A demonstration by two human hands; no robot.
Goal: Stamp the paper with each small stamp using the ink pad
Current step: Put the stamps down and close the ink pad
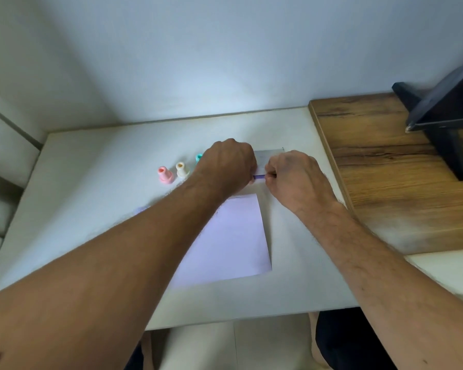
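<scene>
White bench (91, 209): landmark, flat rectangular top. Wooden board (401, 177): abuts bench right edge, brown grain. Black stand (447, 145): on board, far right, carrying tilted dark panel (449, 100). Pale wall (198, 62): directly behind bench far edge.

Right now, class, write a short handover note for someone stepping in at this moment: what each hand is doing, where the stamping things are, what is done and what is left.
Left hand and right hand: both closed around the ink pad at the back of the white table, at a purple edge; perhaps opening it, I cannot tell.
Stamps: pink stamp and cream stamp upright to the left, teal stamp half hidden behind the left hand.
Paper: lies nearer the person, no marks visible.
Left: ink and press each stamp.
</scene>
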